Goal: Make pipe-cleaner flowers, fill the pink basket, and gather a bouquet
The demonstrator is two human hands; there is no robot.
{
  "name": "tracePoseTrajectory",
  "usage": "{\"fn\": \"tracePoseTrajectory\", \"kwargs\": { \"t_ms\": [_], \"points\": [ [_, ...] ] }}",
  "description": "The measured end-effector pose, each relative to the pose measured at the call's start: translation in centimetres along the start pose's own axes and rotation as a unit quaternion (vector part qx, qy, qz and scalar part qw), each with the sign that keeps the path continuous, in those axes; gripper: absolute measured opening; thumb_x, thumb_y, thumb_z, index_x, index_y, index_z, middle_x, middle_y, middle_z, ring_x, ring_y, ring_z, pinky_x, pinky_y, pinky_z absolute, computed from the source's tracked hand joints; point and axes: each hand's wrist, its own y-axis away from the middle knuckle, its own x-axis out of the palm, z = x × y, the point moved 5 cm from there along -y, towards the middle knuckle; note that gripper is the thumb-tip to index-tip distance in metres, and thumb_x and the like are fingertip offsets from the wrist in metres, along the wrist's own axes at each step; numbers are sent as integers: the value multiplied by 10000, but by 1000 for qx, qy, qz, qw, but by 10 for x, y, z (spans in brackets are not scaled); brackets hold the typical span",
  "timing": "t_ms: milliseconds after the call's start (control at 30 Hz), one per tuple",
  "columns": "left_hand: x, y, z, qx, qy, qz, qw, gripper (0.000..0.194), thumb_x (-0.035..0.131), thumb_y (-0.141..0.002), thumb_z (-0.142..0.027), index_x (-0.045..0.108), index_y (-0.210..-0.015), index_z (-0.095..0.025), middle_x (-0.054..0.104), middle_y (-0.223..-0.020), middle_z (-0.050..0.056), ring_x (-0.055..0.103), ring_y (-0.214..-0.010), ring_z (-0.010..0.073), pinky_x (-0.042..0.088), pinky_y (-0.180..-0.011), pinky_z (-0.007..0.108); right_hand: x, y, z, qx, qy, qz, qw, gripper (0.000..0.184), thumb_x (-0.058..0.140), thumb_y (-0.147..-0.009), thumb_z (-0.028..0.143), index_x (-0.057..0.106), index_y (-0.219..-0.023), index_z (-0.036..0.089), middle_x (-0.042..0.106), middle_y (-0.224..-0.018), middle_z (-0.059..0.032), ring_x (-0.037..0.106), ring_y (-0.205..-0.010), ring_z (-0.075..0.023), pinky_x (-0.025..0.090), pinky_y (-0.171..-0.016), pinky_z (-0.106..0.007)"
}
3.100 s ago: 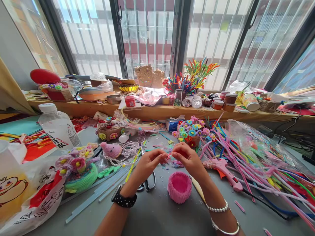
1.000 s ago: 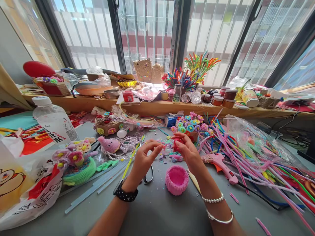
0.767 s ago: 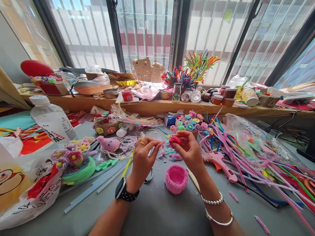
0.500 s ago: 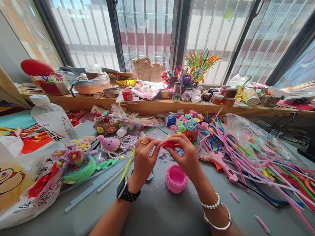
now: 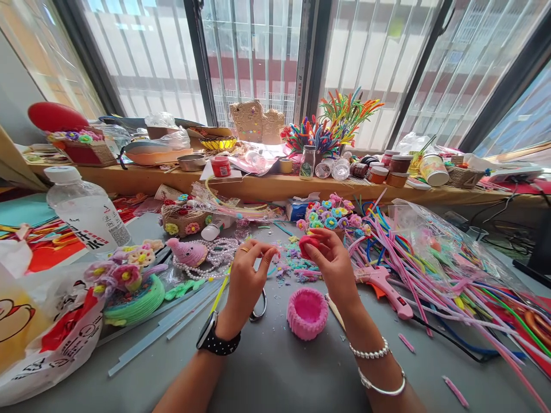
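Red piece (image 5: pixel 308 246): gripped in our right hand (image 5: pixel 334 265), beyond the pink pot (image 5: pixel 307 328). Our left hand (image 5: pixel 248 280): fingertips pinched together, contents unclear. Bottle (image 5: pixel 88 215): white label, large dark characters, square code; we cannot read the fine print. Table (image 5: pixel 267 376): grey, littered. Room: cluttered ledge (image 5: pixel 253 184), barred windows (image 5: pixel 267 54).

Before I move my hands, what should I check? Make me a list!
1. Red piece held in your right hand: ok.
2. Left hand holding something: cannot tell, anything at its fingertips is too small.
3. Pink pot upright, open side up: ok.
4. Pink glue gun standing up: not ok, it lies flat beyond your right wrist.
5. Glue gun cool: cannot tell, heat doesn't show.
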Motion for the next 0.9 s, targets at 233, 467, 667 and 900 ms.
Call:
{"fn": "tracePoseTrajectory", "kwargs": {
  "t_ms": [233,467,667,900],
  "points": [
    [2,2,2,-17,-48,2,999,185,431,-787,-316,551,-741,-183,532,-730,8,468,-612,120,367,-601,239,15,6,12,-84,132,49,987,207,560,-713,309,569,-894,208,559,-905,-38,546,-842,-149,496,-692,-264],
    [4,3,3,-53,-3,24,998,192,438,-779,-331,548,-758,-175,555,-725,12,454,-577,111,354,-577,241,25,12,9,-87,177,48,979,240,551,-720,323,537,-930,208,556,-876,-33,553,-692,-120,495,-585,-242],
    [16,5,17,-198,229,91,949,263,535,-698,-402,580,-802,-164,563,-696,-7,421,-513,76,338,-463,195,20,9,9,-58,100,61,991,225,505,-752,318,572,-952,241,514,-933,-25,555,-712,-115,513,-548,-227],
    [13,4,21,-223,251,72,939,257,581,-663,-392,613,-776,-164,533,-609,-22,393,-491,66,300,-448,186,12,4,8,-44,30,44,998,341,506,-753,296,483,-1088,243,493,-1057,-44,519,-901,-152,514,-670,-261]
  ]
}}
